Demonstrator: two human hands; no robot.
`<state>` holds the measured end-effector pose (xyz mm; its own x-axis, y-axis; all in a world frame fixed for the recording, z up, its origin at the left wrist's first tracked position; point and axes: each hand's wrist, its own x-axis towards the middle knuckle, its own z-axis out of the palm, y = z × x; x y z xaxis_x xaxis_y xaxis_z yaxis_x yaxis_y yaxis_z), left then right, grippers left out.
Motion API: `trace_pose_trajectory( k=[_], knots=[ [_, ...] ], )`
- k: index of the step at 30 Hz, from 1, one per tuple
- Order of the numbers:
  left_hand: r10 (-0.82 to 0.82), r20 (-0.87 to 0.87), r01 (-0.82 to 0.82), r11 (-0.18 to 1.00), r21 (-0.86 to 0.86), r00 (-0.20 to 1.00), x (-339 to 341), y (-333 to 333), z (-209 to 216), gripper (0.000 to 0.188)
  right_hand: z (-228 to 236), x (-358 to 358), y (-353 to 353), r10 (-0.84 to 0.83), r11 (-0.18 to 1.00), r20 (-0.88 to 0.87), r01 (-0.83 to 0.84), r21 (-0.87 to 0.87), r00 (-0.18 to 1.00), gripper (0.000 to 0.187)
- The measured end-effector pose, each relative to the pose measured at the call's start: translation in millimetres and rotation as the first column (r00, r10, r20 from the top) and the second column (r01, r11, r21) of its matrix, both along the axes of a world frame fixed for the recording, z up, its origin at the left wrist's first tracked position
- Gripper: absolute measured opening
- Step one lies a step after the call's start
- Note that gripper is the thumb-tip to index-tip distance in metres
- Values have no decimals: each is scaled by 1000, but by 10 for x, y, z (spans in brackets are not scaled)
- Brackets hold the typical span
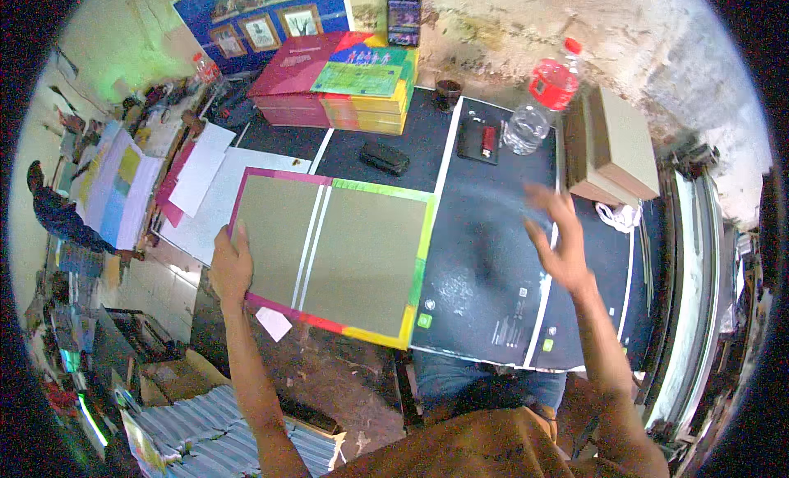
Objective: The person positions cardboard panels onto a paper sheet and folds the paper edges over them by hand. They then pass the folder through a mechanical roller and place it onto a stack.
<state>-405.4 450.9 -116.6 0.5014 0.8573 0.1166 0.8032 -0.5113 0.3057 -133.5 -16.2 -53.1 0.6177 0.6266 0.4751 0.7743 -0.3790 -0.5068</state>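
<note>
An opened-out book cover (pixel 362 256) lies flat, inner side up: two grey-brown boards, two white strips down the spine gap, and a pink, green and yellow turned-in border. My left hand (pixel 232 266) grips its left edge, the thumb on top and the other fingers mostly hidden. To the right, my right hand (pixel 563 244) hovers over the black table covering (pixel 485 256) with its fingers apart and slightly blurred. It holds nothing and is well away from the cover. A small white paper piece (pixel 274 323) lies just below the cover's near left edge.
Behind the cover are a stack of printed covers (pixel 329 79), a black case (pixel 384 157) and a dark cup (pixel 447 94). A red-capped bottle (pixel 530 108), a red lighter (pixel 488 141) and stacked boards (pixel 612 149) stand farther right. Another person's dark sleeve (pixel 66 215) shows at far left.
</note>
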Motion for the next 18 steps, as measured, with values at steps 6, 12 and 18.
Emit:
trace_pose_trajectory(
  k=[6,12,18],
  knots=[
    [-135,258,243,858,-452,957,-61,682,-134,87,-237,-1720,-2188,-407,912,-346,400,-94,846,22],
    [22,145,-6,994,-111,989,-221,1456,420,96,-695,-2918,-3475,-592,773,-563,604,-193,577,18],
    [-399,393,428,903,14,829,747,-18,754,72,-861,-3778,-5047,-862,475,-488,117,-872,-135,42]
  ],
)
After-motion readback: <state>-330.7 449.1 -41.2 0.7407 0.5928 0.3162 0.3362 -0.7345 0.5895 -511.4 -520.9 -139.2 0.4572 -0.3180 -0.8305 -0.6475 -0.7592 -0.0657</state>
